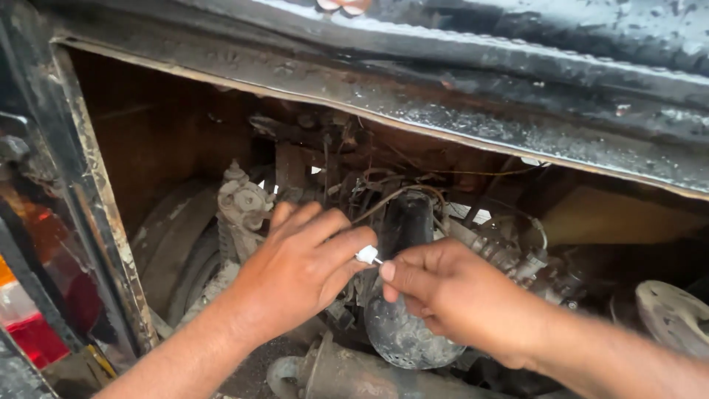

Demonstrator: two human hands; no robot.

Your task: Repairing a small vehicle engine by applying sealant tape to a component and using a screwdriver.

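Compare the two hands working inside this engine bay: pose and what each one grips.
The left hand shows its back, fingers spread over the engine parts; the right hand is curled, knuckles up. The left hand pinches a small white connector at its fingertips; the right hand's fingertips meet that connector's tip from the other side. The left arm enters from bottom left, the right from bottom right. Both are bare and sit above the dusty black round part.

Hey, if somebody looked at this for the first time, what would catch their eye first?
Probably the two hands meeting mid-frame: the left hand and right hand pinch a small white connector between their fingertips. Just behind and below them sits a grimy dark rounded engine part, inside a rusty open engine bay. A red tail light glows at the far left edge.
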